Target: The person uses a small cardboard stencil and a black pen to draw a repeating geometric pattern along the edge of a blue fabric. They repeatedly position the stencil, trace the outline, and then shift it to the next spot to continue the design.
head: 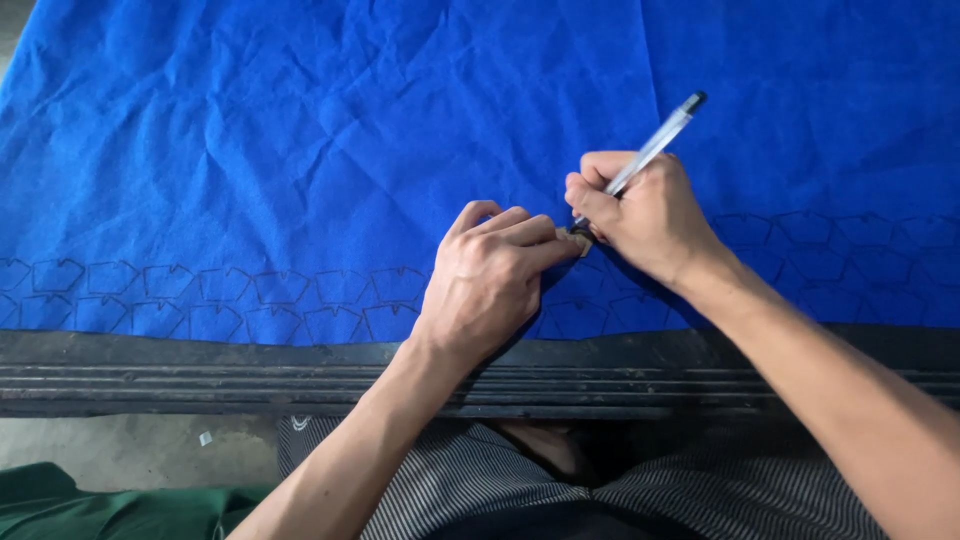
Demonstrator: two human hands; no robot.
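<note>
Right hand: I see the right hand (645, 215) just past centre, toward 2 o'clock, fingers clamped on a pen (645, 155).
Pen: clear barrel w/ dark cap end pointing to 1 o'clock; tip is hidden behind the fingers, so contact w/ the cloth I cannot tell.
Left hand: the left hand (490, 280) at centre, fingers together and curled, pressing a small tan template (577, 240) on the fabric; most of it is covered.
Blue fabric: the blue fabric (300, 140) fills the upper half, cut off at 12, 9 and 3 o'clock.
Outlines: drawn shapes (230, 300) run in rows along the near edge; some hidden under both hands.
Table edge: a dark ridged edge (200, 380) at 6 o'clock.
Green cloth: a green cloth (90, 505) at 8 o'clock, cut off.
</note>
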